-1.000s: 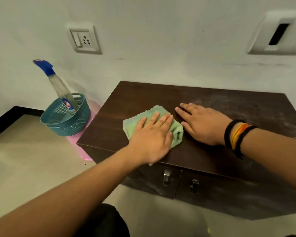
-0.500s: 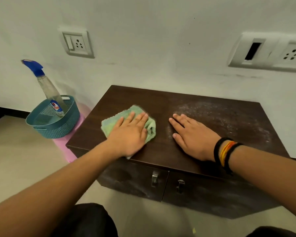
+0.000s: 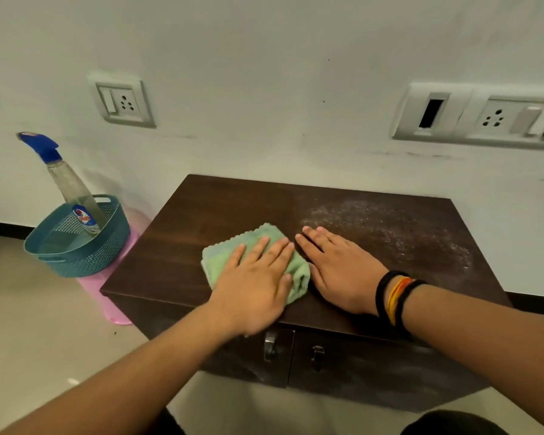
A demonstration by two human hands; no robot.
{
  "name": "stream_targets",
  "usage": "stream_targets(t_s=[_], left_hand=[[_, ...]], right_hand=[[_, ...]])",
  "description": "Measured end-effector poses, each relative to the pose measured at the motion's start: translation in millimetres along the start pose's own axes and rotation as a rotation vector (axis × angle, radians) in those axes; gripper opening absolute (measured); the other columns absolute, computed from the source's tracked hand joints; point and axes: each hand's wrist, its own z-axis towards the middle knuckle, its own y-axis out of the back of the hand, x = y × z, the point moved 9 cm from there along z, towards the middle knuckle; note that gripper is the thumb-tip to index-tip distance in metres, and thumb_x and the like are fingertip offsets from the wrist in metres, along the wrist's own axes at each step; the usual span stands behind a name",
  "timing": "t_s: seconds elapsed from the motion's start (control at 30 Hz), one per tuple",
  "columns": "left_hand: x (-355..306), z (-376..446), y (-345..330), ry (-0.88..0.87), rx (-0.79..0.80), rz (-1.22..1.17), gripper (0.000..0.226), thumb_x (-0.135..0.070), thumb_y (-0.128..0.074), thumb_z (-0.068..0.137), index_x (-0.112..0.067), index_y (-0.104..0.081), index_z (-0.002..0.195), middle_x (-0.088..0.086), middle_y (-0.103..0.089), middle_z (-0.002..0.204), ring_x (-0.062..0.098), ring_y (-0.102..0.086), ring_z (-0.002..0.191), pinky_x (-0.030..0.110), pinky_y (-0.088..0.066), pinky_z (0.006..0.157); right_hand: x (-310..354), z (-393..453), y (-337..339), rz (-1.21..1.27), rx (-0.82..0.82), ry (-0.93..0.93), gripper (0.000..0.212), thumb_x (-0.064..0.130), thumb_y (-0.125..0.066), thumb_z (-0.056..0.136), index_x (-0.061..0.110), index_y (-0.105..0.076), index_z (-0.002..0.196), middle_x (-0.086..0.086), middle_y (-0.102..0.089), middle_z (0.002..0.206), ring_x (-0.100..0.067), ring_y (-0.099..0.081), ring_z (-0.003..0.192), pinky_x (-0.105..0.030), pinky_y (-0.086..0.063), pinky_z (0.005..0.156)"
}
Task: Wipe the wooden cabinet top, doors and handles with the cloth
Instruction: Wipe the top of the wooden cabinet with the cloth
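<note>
1. The wooden cabinet (image 3: 220, 211) stands against a pale wall (image 3: 264, 73), its dark brown top clean on the left and speckled with whitish dust (image 3: 399, 230) on the right.
2. The cloth (image 3: 233, 255), green and folded, lies on the top near the front edge, about midway across.
3. The left hand (image 3: 255, 284) lies flat on the cloth, palm down, fingers spread, pressing rather than gripping it.
4. The right hand (image 3: 339, 271) rests open and flat on the bare wood just beside the cloth, its thumb side touching the cloth's right edge; black and orange bands (image 3: 396, 299) circle the wrist.
5. Below the front edge, two doors meet, each with a small metal handle (image 3: 270, 345) near the seam; the door fronts look dusty.
6. On the wall, a switch-and-socket plate (image 3: 123, 102) sits upper left and a longer plate (image 3: 478, 116) upper right.
7. The floor (image 3: 35, 334) is beige tile, with a dark skirting along the wall.
8. Left of the cabinet, a teal perforated basket (image 3: 85, 259) sits on a pink stool (image 3: 107, 299); in it a clear spray bottle (image 3: 76, 196) with a blue trigger head leans tilted to the left.
</note>
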Motion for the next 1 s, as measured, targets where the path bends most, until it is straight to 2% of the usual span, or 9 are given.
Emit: stream_targets(t_s=[0.07,0.17,0.3,0.4,0.5,0.63,0.8,0.9,1.0], left_hand=[[15.1,32.8,8.0,0.044,0.013,-0.012,0.059,-0.047,-0.014,0.104,-0.031,-0.004,0.16,-0.012,-0.002,0.168,0.013,0.003,0.154,0.044,-0.002,0.125],[31.4,9.6,3.8,0.138,0.003,0.028,0.069,-0.054,-0.001,0.096,-0.029,-0.002,0.16,-0.009,-0.001,0.168,0.015,0.003,0.154,0.043,-0.001,0.125],[-37.2,3.6,-7.8,-0.053,0.019,0.009,0.069,-0.053,0.001,0.094,-0.032,-0.001,0.159,-0.014,0.003,0.167,0.014,0.005,0.154,0.044,-0.001,0.125],[-22.3,57.0,2.7,0.005,0.03,-0.01,0.059,-0.046,-0.013,0.104,-0.032,-0.002,0.16,-0.013,0.0,0.168,0.012,0.005,0.154,0.042,0.0,0.125],[-14.0,31.7,-2.3,0.072,0.029,0.029,0.062,-0.049,-0.007,0.101,-0.03,0.0,0.16,-0.011,0.002,0.167,0.013,0.007,0.154,0.042,0.0,0.125],[-61.8,28.1,-9.9,-0.121,0.047,0.017,0.069,-0.052,0.003,0.093,-0.031,0.003,0.159,-0.013,0.003,0.167,0.011,0.007,0.154,0.04,0.002,0.125],[-25.6,55.6,-2.4,0.031,0.066,0.036,0.067,-0.05,-0.008,0.101,-0.021,0.003,0.16,-0.003,0.005,0.168,0.014,0.008,0.154,0.039,0.002,0.125],[-63.7,14.0,-12.7,-0.09,0.078,0.072,0.082,-0.055,0.01,0.085,-0.02,0.005,0.16,-0.005,0.01,0.166,0.013,0.013,0.153,0.038,0.005,0.125],[-70.3,62.8,-9.1,-0.142,0.039,0.024,0.074,-0.055,0.0,0.094,-0.02,0.004,0.16,-0.002,0.004,0.168,0.011,0.008,0.153,0.037,0.003,0.125]], right_hand=[[-0.6,0.4,1.7,0.01,-0.007,-0.004,0.062,0.046,-0.019,0.104,0.021,-0.006,0.159,-0.002,-0.006,0.168,-0.02,-0.006,0.154,-0.038,-0.01,0.125],[-4.3,-6.4,0.4,0.03,-0.009,-0.008,0.062,0.046,-0.019,0.104,0.021,-0.007,0.159,-0.002,-0.006,0.168,-0.02,-0.005,0.154,-0.039,-0.01,0.125],[-19.4,-15.7,-5.0,0.026,-0.007,-0.012,0.062,0.042,-0.015,0.103,0.018,-0.004,0.159,-0.002,-0.002,0.168,-0.018,-0.002,0.154,-0.035,-0.005,0.125],[-37.0,-20.2,1.2,0.026,-0.028,-0.051,0.062,0.045,-0.016,0.104,0.02,-0.006,0.16,-0.002,-0.004,0.168,-0.018,-0.004,0.154,-0.032,-0.005,0.121],[-41.8,-28.6,1.7,0.034,-0.021,-0.046,0.061,0.046,-0.019,0.104,0.023,-0.007,0.16,-0.001,-0.005,0.168,-0.018,-0.005,0.154,-0.033,-0.008,0.121],[-48.2,-32.2,1.4,0.048,-0.051,-0.076,0.06,0.042,-0.02,0.104,0.021,-0.009,0.159,-0.002,-0.008,0.168,-0.018,-0.008,0.154,-0.035,-0.01,0.123],[-63.6,-36.9,1.6,0.056,-0.058,-0.12,0.062,0.046,-0.019,0.104,0.021,-0.007,0.159,-0.001,-0.005,0.168,-0.018,-0.006,0.154,-0.034,-0.011,0.121],[-68.6,-42.8,0.2,0.071,-0.066,-0.125,0.061,0.045,-0.018,0.104,0.023,-0.007,0.16,0.0,-0.004,0.168,-0.017,-0.005,0.154,-0.033,-0.009,0.121],[-72.0,-42.1,0.3,0.077,-0.077,-0.129,0.06,0.044,-0.018,0.104,0.023,-0.006,0.16,0.002,-0.004,0.168,-0.015,-0.004,0.154,-0.032,-0.007,0.121]])
